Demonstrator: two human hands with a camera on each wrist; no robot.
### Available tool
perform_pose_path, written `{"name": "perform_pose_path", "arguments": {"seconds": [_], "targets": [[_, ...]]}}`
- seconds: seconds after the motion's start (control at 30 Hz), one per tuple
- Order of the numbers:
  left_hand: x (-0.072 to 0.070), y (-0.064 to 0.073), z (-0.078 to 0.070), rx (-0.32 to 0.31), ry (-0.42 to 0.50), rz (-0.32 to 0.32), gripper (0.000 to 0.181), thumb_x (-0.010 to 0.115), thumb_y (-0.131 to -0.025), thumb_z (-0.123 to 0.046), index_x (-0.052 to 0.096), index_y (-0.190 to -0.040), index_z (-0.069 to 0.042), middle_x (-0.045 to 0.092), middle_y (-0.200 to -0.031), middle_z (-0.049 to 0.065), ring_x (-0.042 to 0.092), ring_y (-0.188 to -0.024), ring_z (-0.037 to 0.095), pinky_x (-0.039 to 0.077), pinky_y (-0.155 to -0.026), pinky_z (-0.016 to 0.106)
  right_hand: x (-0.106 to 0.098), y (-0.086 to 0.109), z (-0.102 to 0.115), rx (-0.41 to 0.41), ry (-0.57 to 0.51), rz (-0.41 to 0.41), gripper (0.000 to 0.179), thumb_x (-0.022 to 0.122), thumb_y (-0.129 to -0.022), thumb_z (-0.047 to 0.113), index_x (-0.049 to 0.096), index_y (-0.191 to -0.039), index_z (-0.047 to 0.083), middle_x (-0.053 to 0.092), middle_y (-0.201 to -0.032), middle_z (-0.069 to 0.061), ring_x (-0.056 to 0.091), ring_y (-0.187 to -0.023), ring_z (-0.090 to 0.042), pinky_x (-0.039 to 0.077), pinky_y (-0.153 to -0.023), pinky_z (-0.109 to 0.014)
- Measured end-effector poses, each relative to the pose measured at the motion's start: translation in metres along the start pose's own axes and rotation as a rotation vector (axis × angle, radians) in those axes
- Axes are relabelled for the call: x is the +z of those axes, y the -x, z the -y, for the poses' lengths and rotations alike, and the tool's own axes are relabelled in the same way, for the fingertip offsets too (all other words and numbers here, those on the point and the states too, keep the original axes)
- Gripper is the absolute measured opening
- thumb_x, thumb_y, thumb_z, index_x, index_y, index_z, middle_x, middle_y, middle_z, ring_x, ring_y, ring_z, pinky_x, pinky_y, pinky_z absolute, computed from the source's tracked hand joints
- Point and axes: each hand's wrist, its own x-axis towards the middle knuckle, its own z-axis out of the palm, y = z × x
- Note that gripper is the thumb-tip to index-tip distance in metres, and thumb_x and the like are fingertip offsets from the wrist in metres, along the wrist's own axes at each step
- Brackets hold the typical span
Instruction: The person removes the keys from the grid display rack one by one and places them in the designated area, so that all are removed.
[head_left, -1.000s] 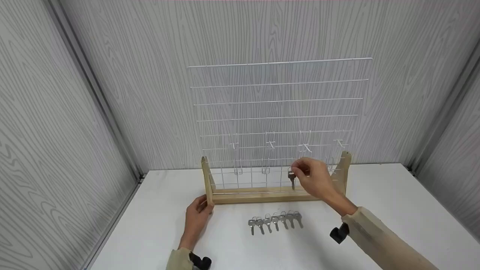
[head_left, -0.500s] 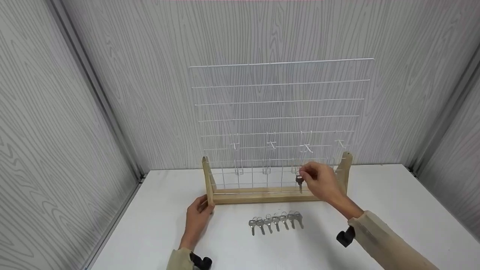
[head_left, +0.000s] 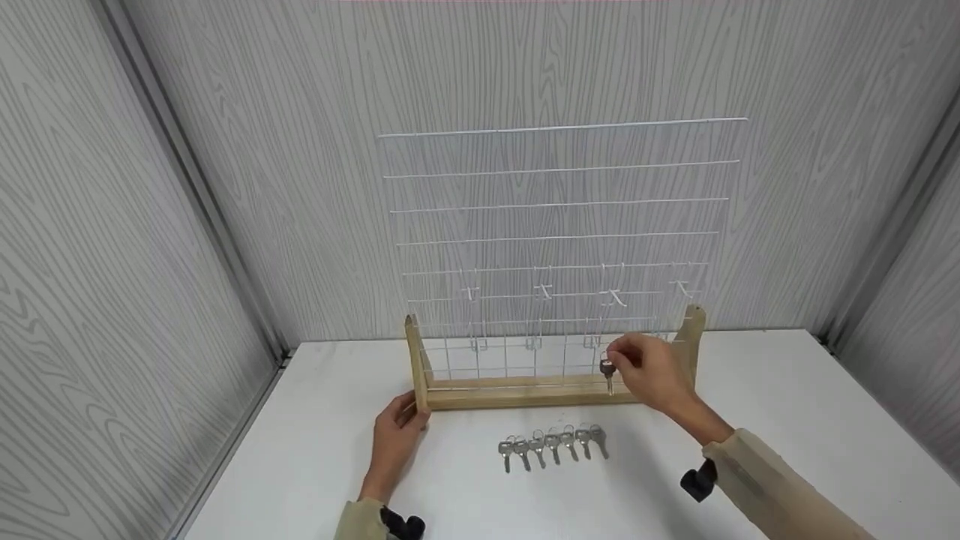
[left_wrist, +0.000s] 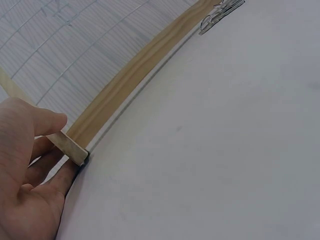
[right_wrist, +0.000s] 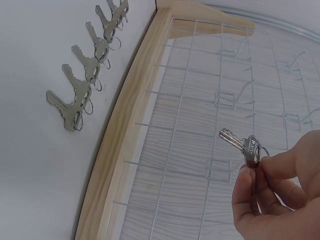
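My right hand [head_left: 651,373] pinches a silver key [head_left: 608,373] near its ring, and the key hangs blade down in front of the wire rack's lower right part. In the right wrist view, finger and thumb meet at the ring end of the key [right_wrist: 251,151], apart from the wire grid behind. My left hand [head_left: 395,442] grips the rack's left wooden end piece [head_left: 417,367] low down. The left wrist view has its fingers on both sides of that wood [left_wrist: 72,148]. A row of several keys with rings [head_left: 553,448] lies on the white table before the rack.
White hooks [head_left: 615,298] stick out from the wire grid in an upper and a lower row. A wooden base bar [head_left: 525,397] runs along the rack's foot. Grey wood-patterned panels [head_left: 247,150] enclose the table [head_left: 300,465] at the back and sides.
My right hand has moved a little right and down with the key, away from the lower hooks. The left hand stays on the rack, and the row of keys has not moved.
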Motion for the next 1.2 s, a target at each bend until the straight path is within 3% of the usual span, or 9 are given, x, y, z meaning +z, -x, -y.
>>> {"name": "perform_pose_path", "arguments": {"seconds": [0.23, 0.43, 0.83, 1.07, 1.2], "targets": [[0.0, 0.001, -0.002, -0.017, 0.008, 0.004, 0.048, 0.067, -0.105, -0.014, 0.057, -0.15, -0.002, 0.057, -0.154, 0.024, 0.057, -0.143, 0.041, 0.059, -0.106, 0.039, 0.002, 0.006, -0.011, 0.038, -0.024, 0.057, 0.009, 0.067, -0.101, -0.001, 0.076, -0.099, -0.001, 0.078, -0.09, -0.009, 0.067, -0.076, -0.013, 0.052, -0.064, -0.02], [-0.001, 0.001, -0.003, -0.001, 0.013, 0.008, 0.048, 0.067, -0.105, -0.013, 0.057, -0.15, -0.001, 0.057, -0.154, 0.025, 0.058, -0.142, 0.041, 0.059, -0.105, 0.038, 0.007, 0.013, -0.022, 0.071, -0.08, 0.095, 0.01, 0.066, -0.102, -0.002, 0.076, -0.1, -0.003, 0.078, -0.09, -0.011, 0.073, -0.08, -0.02, 0.052, -0.063, -0.02], [-0.001, 0.001, -0.002, 0.007, 0.034, 0.011, 0.047, 0.066, -0.105, -0.01, 0.057, -0.149, 0.0, 0.056, -0.154, 0.025, 0.057, -0.143, 0.042, 0.059, -0.105, 0.036, 0.025, 0.031, -0.045, 0.09, -0.061, 0.087, 0.009, 0.07, -0.098, -0.004, 0.076, -0.094, 0.0, 0.076, -0.084, -0.006, 0.066, -0.072, -0.01, 0.05, -0.06, -0.02], [0.0, 0.001, -0.001, -0.002, 0.03, 0.015, 0.048, 0.066, -0.106, -0.011, 0.055, -0.15, 0.0, 0.056, -0.155, 0.024, 0.055, -0.144, 0.042, 0.058, -0.106, 0.039, 0.031, 0.04, -0.063, 0.095, -0.069, 0.122, 0.007, 0.071, -0.099, -0.002, 0.076, -0.095, 0.001, 0.076, -0.084, -0.008, 0.071, -0.074, -0.018, 0.052, -0.061, -0.02], [0.0, 0.0, -0.002, -0.008, 0.016, 0.006, 0.047, 0.066, -0.106, -0.012, 0.055, -0.15, 0.001, 0.056, -0.154, 0.025, 0.057, -0.143, 0.042, 0.059, -0.107, 0.04, 0.034, 0.043, -0.071, 0.132, -0.09, 0.143, 0.007, 0.07, -0.098, -0.003, 0.076, -0.095, -0.001, 0.075, -0.085, -0.008, 0.069, -0.074, -0.015, 0.053, -0.062, -0.02]]}}
